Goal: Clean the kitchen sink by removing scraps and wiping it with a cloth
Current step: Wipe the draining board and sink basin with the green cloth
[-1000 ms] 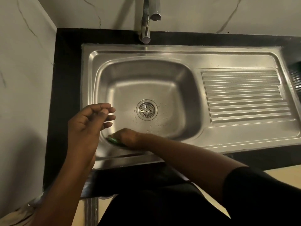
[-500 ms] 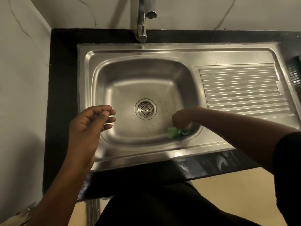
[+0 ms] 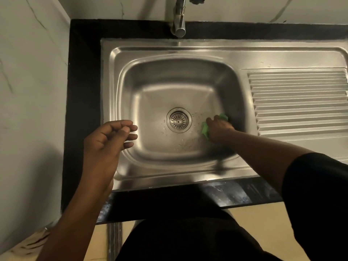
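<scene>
The right hand is pressing a green cloth against the floor of the sink, at the right side of the basin where the floor is curving up into the wall. Its fingers are curling down over the bunched cloth and gripping it. The left hand is hovering above the sink's left rim, fingers loosely curled with the thumb lying close to the fingertips; nothing is showing between them.

The drain is sitting in the middle of the basin, between the two hands and touching neither. Water drops are lying scattered around it, mostly on the side near the cloth. A tap is hanging over the back rim. A ribbed draining board is running off to the right of the basin, and a black counter is framing the sink, meeting a pale marbled wall on the left.

The right hand is covering most of the cloth, so only green edges are peeking out at the left and the top, and the fingertips themselves are hidden. The top of the tap and the far end of the draining board are being cut off by the frame. A dark sleeve is covering the right upper arm. No scraps are visible in the dim basin.
</scene>
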